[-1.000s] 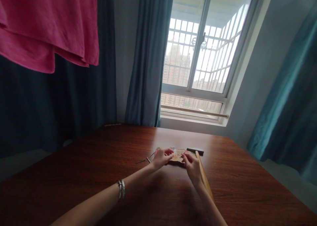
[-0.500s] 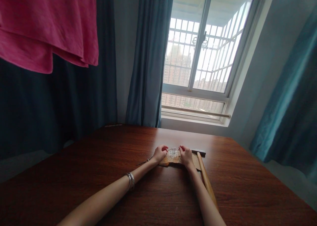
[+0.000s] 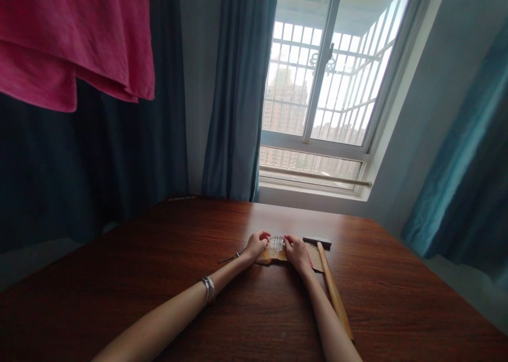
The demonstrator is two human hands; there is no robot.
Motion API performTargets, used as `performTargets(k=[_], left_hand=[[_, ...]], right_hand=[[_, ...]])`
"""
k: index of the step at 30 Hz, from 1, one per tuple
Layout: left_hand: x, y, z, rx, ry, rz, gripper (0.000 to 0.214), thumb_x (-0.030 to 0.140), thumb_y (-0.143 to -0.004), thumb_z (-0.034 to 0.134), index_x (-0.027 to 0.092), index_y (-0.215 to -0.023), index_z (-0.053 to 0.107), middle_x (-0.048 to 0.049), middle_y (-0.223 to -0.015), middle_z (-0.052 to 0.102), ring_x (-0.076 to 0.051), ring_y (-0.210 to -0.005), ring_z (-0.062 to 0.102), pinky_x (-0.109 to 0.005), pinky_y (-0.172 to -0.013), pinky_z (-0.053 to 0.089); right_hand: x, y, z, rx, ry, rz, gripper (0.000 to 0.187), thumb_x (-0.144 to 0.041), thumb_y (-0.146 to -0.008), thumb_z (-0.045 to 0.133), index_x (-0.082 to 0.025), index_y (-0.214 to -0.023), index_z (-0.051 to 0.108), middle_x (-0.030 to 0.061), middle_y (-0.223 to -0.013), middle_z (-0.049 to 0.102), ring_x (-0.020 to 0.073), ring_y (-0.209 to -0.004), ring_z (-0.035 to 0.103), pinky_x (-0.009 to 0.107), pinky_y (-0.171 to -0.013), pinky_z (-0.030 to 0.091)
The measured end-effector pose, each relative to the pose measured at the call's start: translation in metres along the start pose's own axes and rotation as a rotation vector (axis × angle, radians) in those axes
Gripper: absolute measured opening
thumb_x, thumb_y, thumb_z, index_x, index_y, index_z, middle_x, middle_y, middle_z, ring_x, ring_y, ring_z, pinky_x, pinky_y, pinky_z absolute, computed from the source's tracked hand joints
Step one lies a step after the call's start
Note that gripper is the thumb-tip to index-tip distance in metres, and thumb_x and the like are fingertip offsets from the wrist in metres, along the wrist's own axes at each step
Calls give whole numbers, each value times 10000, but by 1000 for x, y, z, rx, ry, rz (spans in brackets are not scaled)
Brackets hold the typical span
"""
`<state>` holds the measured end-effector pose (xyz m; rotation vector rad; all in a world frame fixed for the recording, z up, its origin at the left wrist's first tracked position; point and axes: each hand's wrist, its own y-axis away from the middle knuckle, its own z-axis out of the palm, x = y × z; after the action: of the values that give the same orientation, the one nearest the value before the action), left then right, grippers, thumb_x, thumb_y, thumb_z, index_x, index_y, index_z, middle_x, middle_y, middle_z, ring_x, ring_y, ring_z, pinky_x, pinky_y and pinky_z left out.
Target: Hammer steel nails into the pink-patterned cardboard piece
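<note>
A small light wooden board lies on the brown wooden table, with a row of thin metal nails standing along its far edge. My left hand rests curled on the board's left end. On the right side of the board sits my right hand, its fingertips pinched at the nails; what they pinch is too small to name. A hammer lies just right of my right arm, its wooden handle pointing toward me and its dark head beyond the board.
Loose nails lie on the table left of my left hand. Blue curtains frame a barred window behind the table. A pink cloth hangs at upper left. The table's right edge runs close to the hammer.
Both hands moved from the board's near side to its far edge by the nails. My right hand has since dropped slightly and closed in on the nails.
</note>
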<state>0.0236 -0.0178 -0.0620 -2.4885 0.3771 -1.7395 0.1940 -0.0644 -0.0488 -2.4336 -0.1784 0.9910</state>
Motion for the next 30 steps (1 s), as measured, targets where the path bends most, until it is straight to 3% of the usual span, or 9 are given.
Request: performTargets(k=[5,11,18,30], left_hand=[[13,-2,1,-27,6,74,313,135,-685,513,100,-988,586,-76,-847,633,-158,-765,596,-255,-681,471],[23,-4,20,-98,-29,256,479,210,-643,615,115,-1103,519,-79,-926,612,-168,-853,578,-264,-763,461],[24,-16,26,-132,-67,249,255,264,-673,602,109,-873,633,-72,-809,655,-172,-766,601,-254,-699,466],[23,-13,26,-158,-54,294,273,353,-686,611,121,-817,672,-44,-771,675,-155,-722,600,-228,-662,459]], right_hand=[[-3,4,-2,-5,11,-33,230,-256,-823,442,-198,-857,662,54,-853,674,174,-798,601,246,-741,418],[-3,6,-3,-10,19,-57,213,-223,-823,430,-202,-826,642,39,-843,646,161,-803,585,235,-752,408],[1,6,0,-6,15,-72,212,-207,-813,439,-188,-790,649,38,-809,631,152,-758,570,231,-720,409],[2,7,-1,-6,7,-61,215,-198,-798,449,-175,-744,656,44,-764,611,156,-734,566,234,-695,414]])
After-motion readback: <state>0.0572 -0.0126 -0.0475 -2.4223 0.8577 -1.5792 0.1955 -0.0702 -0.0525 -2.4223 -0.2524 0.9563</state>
